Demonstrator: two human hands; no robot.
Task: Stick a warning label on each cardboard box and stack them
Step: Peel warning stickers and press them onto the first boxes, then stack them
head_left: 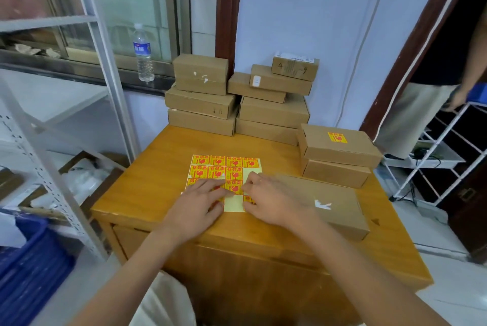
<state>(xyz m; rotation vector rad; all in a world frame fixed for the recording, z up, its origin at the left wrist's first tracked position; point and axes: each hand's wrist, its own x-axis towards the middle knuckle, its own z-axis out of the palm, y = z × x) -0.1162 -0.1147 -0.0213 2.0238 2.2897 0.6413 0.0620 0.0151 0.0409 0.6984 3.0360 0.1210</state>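
Near the front edge of the wooden table (147,194), both hands work on a label sheet (224,175) that lies flat in the middle of the tabletop. The left hand (196,207) rests on the sheet's lower left part, fingers fairly straight and spread, pressing it down. The right hand (268,200) is at the sheet's right side with its fingertips bent together at a label's edge; whether they actually pinch it I cannot tell. Several squares on the sheet's right and lower part are bare backing.

Just right of the right hand, a flat cardboard box (332,202) lies near the table's right front corner, with a torn white scrap on its top.

Behind it, at the right edge, a labelled box (340,145) sits on another box (334,174), the yellow and red sticker on its top face.

Along the back edge stand two piles of plain boxes (237,104). A water bottle (143,53) stands on the window sill beyond.
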